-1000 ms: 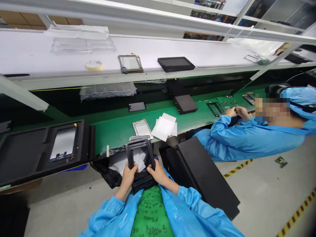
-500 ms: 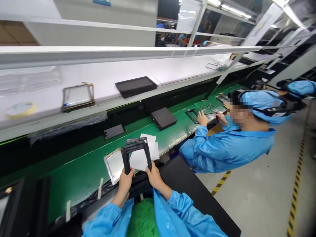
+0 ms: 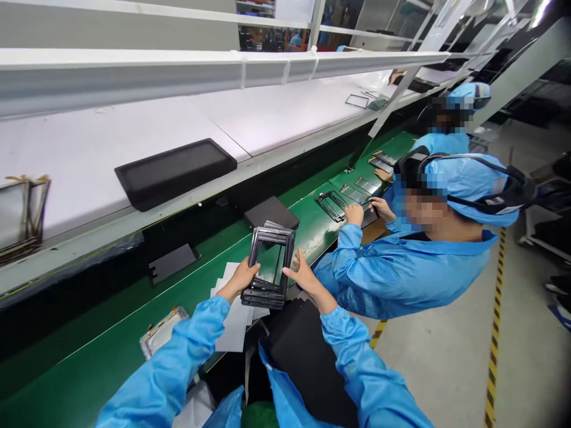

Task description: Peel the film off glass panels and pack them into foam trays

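Both my hands hold a stack of black rectangular frames out over the green belt. My left hand grips the stack's left edge, fingers curled under it. My right hand presses against the right edge with the fingers partly spread. Under the stack lie white paper sheets, and a glass screen panel rests on the belt to the left. A dark foam block sits just beyond the stack.
A co-worker in a blue coat sits close on my right, hands on frames on the belt. Another person works farther along. A black tray rests on the white shelf. Black trays lean by my lap.
My view swung right along the line. My hands carried the stack of frames forward and to the right, from above my lap out over the belt, toward the foam block.
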`<act>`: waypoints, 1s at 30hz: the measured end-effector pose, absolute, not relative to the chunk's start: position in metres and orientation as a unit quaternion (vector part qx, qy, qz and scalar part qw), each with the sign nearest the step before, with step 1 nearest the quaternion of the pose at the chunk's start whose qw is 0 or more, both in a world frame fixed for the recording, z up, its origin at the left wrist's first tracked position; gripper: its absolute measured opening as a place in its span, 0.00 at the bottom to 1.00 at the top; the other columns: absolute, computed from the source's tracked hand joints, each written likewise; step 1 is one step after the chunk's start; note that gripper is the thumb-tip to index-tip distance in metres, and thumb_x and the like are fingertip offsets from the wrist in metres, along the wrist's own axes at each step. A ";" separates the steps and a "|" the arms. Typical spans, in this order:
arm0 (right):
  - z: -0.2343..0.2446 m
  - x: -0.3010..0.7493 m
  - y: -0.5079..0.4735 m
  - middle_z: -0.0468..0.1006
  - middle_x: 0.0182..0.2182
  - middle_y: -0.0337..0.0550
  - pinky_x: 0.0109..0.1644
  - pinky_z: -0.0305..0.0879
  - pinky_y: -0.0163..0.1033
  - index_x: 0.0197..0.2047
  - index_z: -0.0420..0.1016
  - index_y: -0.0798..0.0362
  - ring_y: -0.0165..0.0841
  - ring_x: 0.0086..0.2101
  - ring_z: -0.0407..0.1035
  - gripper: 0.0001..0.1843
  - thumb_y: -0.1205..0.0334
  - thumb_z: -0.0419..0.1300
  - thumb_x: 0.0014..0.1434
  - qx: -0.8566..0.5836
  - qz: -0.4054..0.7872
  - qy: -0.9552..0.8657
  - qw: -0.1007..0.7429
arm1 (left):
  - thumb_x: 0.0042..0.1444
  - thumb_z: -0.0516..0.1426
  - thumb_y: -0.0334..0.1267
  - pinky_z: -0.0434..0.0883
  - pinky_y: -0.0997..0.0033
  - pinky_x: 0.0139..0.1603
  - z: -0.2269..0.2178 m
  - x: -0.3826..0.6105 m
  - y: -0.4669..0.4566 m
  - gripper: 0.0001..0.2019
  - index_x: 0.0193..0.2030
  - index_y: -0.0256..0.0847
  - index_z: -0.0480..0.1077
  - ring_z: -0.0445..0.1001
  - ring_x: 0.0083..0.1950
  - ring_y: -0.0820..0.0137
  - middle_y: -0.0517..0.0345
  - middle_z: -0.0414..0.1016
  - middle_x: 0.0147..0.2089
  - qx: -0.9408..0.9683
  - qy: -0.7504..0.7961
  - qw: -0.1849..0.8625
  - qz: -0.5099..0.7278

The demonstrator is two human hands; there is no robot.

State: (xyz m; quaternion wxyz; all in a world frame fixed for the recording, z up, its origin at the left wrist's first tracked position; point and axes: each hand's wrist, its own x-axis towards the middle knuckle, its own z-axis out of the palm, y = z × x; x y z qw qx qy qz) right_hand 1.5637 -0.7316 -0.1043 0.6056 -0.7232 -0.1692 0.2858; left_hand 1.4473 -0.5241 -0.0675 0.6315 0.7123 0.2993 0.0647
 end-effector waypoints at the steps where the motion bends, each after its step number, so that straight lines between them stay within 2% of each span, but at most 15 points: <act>1: -0.098 1.577 -0.732 0.47 0.74 0.60 0.71 0.50 0.63 0.78 0.38 0.48 0.51 0.71 0.50 0.70 0.34 0.72 0.44 -0.740 0.245 -0.185 0.598 | 0.47 0.64 0.42 0.61 0.68 0.30 -0.063 1.449 -0.518 0.10 0.29 0.44 0.66 0.65 0.26 0.69 0.64 0.67 0.24 0.720 0.287 0.629 0.054; 3: -0.083 1.606 -0.728 0.49 0.74 0.55 0.74 0.42 0.61 0.77 0.44 0.47 0.48 0.72 0.45 0.64 0.32 0.69 0.48 -0.751 0.177 -0.226 0.595 | 0.46 0.65 0.42 0.62 0.68 0.31 -0.052 1.450 -0.507 0.10 0.29 0.43 0.68 0.66 0.27 0.68 0.63 0.68 0.25 0.740 0.245 0.627 0.019; 5: -0.069 1.631 -0.722 0.58 0.72 0.52 0.75 0.43 0.57 0.73 0.56 0.48 0.45 0.72 0.48 0.52 0.30 0.63 0.55 -0.731 0.187 -0.246 0.608 | 0.46 0.66 0.45 0.64 0.68 0.32 -0.042 1.449 -0.495 0.12 0.30 0.43 0.70 0.67 0.28 0.68 0.63 0.69 0.26 0.763 0.181 0.620 -0.036; 7: -0.061 1.646 -0.713 0.70 0.65 0.51 0.72 0.54 0.54 0.67 0.67 0.50 0.44 0.67 0.60 0.42 0.29 0.53 0.62 -0.689 0.296 -0.229 0.620 | 0.48 0.65 0.49 0.66 0.67 0.32 -0.033 1.448 -0.483 0.14 0.33 0.43 0.70 0.68 0.28 0.67 0.62 0.69 0.27 0.785 0.125 0.600 -0.092; 10: -0.062 1.646 -0.701 0.82 0.50 0.52 0.57 0.72 0.50 0.59 0.74 0.56 0.46 0.55 0.73 0.39 0.30 0.48 0.65 -0.592 0.510 -0.178 0.598 | 0.52 0.60 0.53 0.69 0.66 0.36 -0.027 1.453 -0.465 0.16 0.38 0.42 0.68 0.70 0.33 0.64 0.59 0.71 0.32 0.845 0.085 0.510 -0.134; 12: -0.068 1.639 -0.696 0.84 0.43 0.52 0.47 0.77 0.46 0.55 0.77 0.56 0.46 0.50 0.77 0.38 0.30 0.51 0.64 -0.545 0.567 -0.158 0.598 | 0.52 0.57 0.50 0.71 0.63 0.43 -0.027 1.460 -0.453 0.16 0.41 0.41 0.67 0.73 0.39 0.62 0.56 0.74 0.38 0.879 0.077 0.447 -0.146; 14: -0.073 1.633 -0.695 0.84 0.40 0.52 0.43 0.78 0.44 0.52 0.78 0.55 0.45 0.46 0.78 0.35 0.31 0.55 0.61 -0.524 0.562 -0.150 0.622 | 0.50 0.57 0.47 0.71 0.62 0.48 -0.031 1.468 -0.442 0.16 0.42 0.41 0.68 0.73 0.43 0.60 0.55 0.76 0.41 0.889 0.082 0.419 -0.166; 16: -0.078 1.632 -0.693 0.84 0.39 0.51 0.44 0.78 0.45 0.52 0.78 0.53 0.45 0.43 0.79 0.32 0.35 0.63 0.56 -0.514 0.548 -0.162 0.640 | 0.47 0.59 0.45 0.71 0.63 0.47 -0.036 1.477 -0.435 0.15 0.40 0.42 0.68 0.74 0.43 0.60 0.55 0.76 0.41 0.888 0.090 0.407 -0.193; 18: -0.085 1.632 -0.690 0.84 0.39 0.48 0.46 0.78 0.47 0.52 0.77 0.52 0.44 0.41 0.79 0.31 0.44 0.72 0.49 -0.516 0.539 -0.188 0.638 | 0.44 0.60 0.42 0.70 0.65 0.44 -0.039 1.485 -0.431 0.13 0.38 0.43 0.67 0.74 0.41 0.60 0.57 0.76 0.38 0.890 0.099 0.388 -0.218; 20: -0.093 1.632 -0.688 0.83 0.37 0.44 0.47 0.77 0.47 0.49 0.79 0.52 0.43 0.40 0.79 0.30 0.54 0.77 0.42 -0.543 0.516 -0.204 0.630 | 0.43 0.61 0.41 0.70 0.66 0.40 -0.039 1.493 -0.429 0.13 0.36 0.43 0.67 0.74 0.38 0.60 0.58 0.75 0.34 0.891 0.105 0.371 -0.241; 22: -0.102 1.631 -0.687 0.83 0.36 0.42 0.49 0.76 0.46 0.44 0.80 0.52 0.42 0.41 0.78 0.26 0.59 0.77 0.39 -0.575 0.483 -0.196 0.631 | 0.43 0.61 0.41 0.69 0.67 0.34 -0.035 1.502 -0.429 0.14 0.37 0.43 0.67 0.74 0.34 0.62 0.61 0.73 0.29 0.886 0.110 0.362 -0.267; 24: -0.108 1.630 -0.689 0.83 0.37 0.42 0.50 0.75 0.46 0.41 0.81 0.51 0.43 0.42 0.78 0.23 0.60 0.77 0.39 -0.589 0.457 -0.176 0.643 | 0.44 0.63 0.44 0.68 0.68 0.30 -0.028 1.511 -0.430 0.17 0.41 0.43 0.67 0.74 0.30 0.63 0.64 0.71 0.26 0.879 0.108 0.362 -0.290; 27: -0.108 1.630 -0.696 0.83 0.35 0.43 0.47 0.75 0.47 0.38 0.81 0.52 0.43 0.39 0.78 0.21 0.58 0.77 0.39 -0.578 0.450 -0.153 0.663 | 0.43 0.66 0.49 0.69 0.69 0.30 -0.014 1.528 -0.430 0.24 0.45 0.43 0.67 0.75 0.31 0.65 0.65 0.73 0.28 0.873 0.092 0.369 -0.307; 30: -0.101 1.629 -0.701 0.84 0.36 0.46 0.45 0.75 0.47 0.40 0.80 0.54 0.43 0.38 0.79 0.22 0.56 0.76 0.42 -0.532 0.488 -0.158 0.674 | 0.41 0.67 0.48 0.69 0.69 0.30 -0.001 1.547 -0.431 0.23 0.44 0.43 0.69 0.74 0.29 0.66 0.63 0.75 0.30 0.877 0.075 0.360 -0.310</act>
